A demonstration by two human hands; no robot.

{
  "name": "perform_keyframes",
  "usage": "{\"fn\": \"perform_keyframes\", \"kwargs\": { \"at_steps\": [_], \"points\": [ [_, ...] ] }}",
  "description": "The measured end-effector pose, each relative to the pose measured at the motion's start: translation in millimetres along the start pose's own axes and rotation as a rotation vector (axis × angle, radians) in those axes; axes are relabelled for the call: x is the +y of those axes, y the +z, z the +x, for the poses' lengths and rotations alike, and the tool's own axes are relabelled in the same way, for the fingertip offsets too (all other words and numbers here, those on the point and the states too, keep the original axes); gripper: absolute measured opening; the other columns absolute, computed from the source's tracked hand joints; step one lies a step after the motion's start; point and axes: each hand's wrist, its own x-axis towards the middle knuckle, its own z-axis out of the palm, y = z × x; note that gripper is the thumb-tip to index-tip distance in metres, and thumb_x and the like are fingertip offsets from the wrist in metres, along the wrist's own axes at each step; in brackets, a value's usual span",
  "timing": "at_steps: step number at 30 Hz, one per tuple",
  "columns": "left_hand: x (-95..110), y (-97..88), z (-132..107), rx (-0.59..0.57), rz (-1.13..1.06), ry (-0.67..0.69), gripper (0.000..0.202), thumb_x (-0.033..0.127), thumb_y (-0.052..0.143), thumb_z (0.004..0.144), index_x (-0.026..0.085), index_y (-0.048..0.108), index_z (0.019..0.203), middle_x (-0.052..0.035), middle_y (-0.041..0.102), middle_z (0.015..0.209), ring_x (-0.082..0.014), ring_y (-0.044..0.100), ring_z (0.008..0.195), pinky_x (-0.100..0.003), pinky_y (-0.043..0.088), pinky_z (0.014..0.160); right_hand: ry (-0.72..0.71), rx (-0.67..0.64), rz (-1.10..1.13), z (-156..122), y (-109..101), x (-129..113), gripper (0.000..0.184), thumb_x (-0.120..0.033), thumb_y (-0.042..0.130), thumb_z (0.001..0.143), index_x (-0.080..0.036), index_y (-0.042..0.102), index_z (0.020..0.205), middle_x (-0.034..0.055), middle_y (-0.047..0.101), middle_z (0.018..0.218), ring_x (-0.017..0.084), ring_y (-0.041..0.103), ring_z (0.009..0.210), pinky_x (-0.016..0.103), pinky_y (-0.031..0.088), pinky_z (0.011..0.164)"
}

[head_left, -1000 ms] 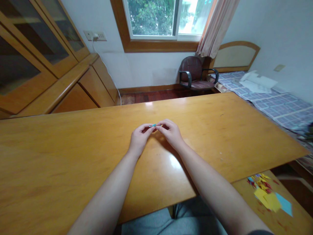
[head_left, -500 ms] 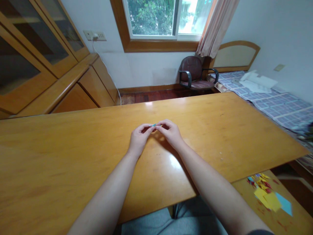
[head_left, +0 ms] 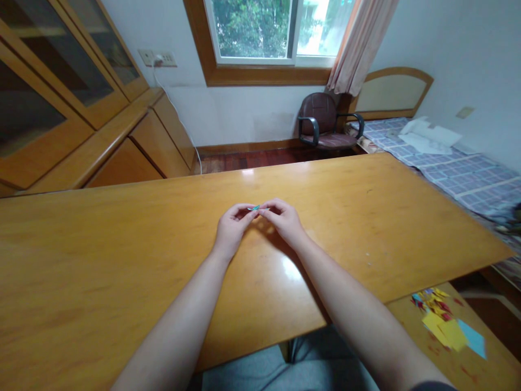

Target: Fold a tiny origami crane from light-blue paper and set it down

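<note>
Left hand (head_left: pixel 232 228): thumb and fingers pinched on a small teal piece (head_left: pixel 255 208), looks like folded paper. Right hand (head_left: pixel 285 218): same pinch, other end of the same piece. Fingertips nearly meeting; the piece sits between them, just above the tabletop (head_left: pixel 122 260). Exact folds too small for me to read from here.

Right of the right hand, on the wood: a few pale specks (head_left: pixel 368 254). Toward the person, below both hands: grey trousers (head_left: pixel 244 372) at the table edge.

Well off to the right hand's near side, a lower surface (head_left: pixel 423 353): heap of small coloured bits (head_left: pixel 433 302), mostly yellow and red; yellow sheets (head_left: pixel 452 334) just nearer; blue sheet (head_left: pixel 474 341) right beside those.

Beyond the hands, past the far table edge: maroon armchair (head_left: pixel 321 117), ahead and right. Further right: bed (head_left: pixel 459 174), checked cover, white sheets (head_left: pixel 431 136) on top. Far left of the left hand: wooden cabinet (head_left: pixel 109 136).
</note>
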Motion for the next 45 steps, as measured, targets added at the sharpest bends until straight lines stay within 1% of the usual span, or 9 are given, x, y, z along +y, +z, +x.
{"fn": "perform_keyframes", "kwargs": {
  "at_steps": [6,13,19,27,31,34,38,45],
  "points": [
    [-5.5,0.2,1.7,0.000,-0.080,-0.026,0.028,0.035,0.080,0.067,0.017,0.069,0.085,-0.0043,0.072,0.085,-0.0167,0.067,0.081,-0.033,0.053,0.084,0.025,0.015,-0.019,0.4,0.1,-0.1,0.015,-0.033,0.069,0.078,-0.019,0.071,0.081,0.0035,0.069,0.082,0.017,0.063,0.077,0.028,0.049,0.073],
    [-5.6,2.0,0.9,0.023,-0.096,-0.038,0.028,0.035,0.079,0.066,0.016,0.068,0.083,-0.0054,0.073,0.087,-0.0176,0.068,0.084,-0.035,0.053,0.086,0.050,0.031,0.033,0.1,2.4,-0.5,0.014,-0.031,0.070,0.076,-0.018,0.071,0.081,0.0032,0.070,0.080,0.017,0.063,0.073,0.028,0.048,0.070],
    [-6.9,1.8,1.6,0.033,-0.131,-0.044,0.024,0.030,0.080,0.065,0.016,0.069,0.080,-0.0039,0.073,0.084,-0.0156,0.067,0.081,-0.031,0.053,0.084,0.068,0.042,0.038,-0.1,4.2,-0.6,0.015,-0.031,0.070,0.076,-0.018,0.071,0.081,0.0030,0.070,0.080,0.015,0.061,0.071,0.027,0.047,0.069],
    [-4.6,2.5,1.9,0.047,-0.169,-0.059,0.021,0.028,0.082,0.064,0.016,0.069,0.076,-0.0024,0.073,0.079,-0.0141,0.067,0.076,-0.029,0.053,0.081,0.090,0.054,0.034,-1.1,4.8,2.5,0.018,-0.035,0.071,0.076,-0.019,0.071,0.085,0.0022,0.069,0.079,0.014,0.057,0.065,0.025,0.045,0.062],
    [-4.8,2.4,2.0,0.048,-0.178,-0.067,0.022,0.028,0.082,0.063,0.016,0.069,0.076,-0.0027,0.073,0.080,-0.0150,0.067,0.077,-0.031,0.053,0.082,0.067,0.056,0.060,-1.1,5.0,1.9,0.022,-0.033,0.071,0.077,-0.019,0.070,0.093,0.0025,0.069,0.084,0.013,0.057,0.065,0.025,0.045,0.062],
    [-5.6,1.8,2.3,0.042,-0.179,-0.073,0.023,0.028,0.082,0.063,0.016,0.069,0.077,-0.0028,0.073,0.080,-0.0148,0.067,0.076,-0.030,0.053,0.080,0.011,0.050,-0.005,-1.1,4.4,-0.2,0.015,-0.030,0.069,0.079,-0.020,0.072,0.088,0.0022,0.069,0.083,0.013,0.056,0.066,0.025,0.044,0.064],
    [-7.8,0.4,3.1,0.026,-0.187,-0.084,0.022,0.027,0.082,0.064,0.016,0.069,0.077,-0.0022,0.072,0.078,-0.0133,0.066,0.074,-0.027,0.052,0.077,-0.058,0.053,-0.050,-0.7,2.8,-1.7,0.009,-0.028,0.069,0.079,-0.020,0.073,0.082,0.0009,0.067,0.076,0.012,0.053,0.063,0.025,0.042,0.062],
    [-9.3,-3.0,5.1,-0.024,-0.140,-0.062,0.023,0.030,0.080,0.066,0.016,0.070,0.082,-0.0030,0.072,0.082,-0.0144,0.066,0.076,-0.028,0.052,0.078,-0.059,0.033,-0.054,0.5,0.6,-0.8,0.007,-0.026,0.069,0.079,-0.020,0.073,0.081,0.0006,0.067,0.078,0.012,0.054,0.065,0.025,0.042,0.063]
  ]
}}
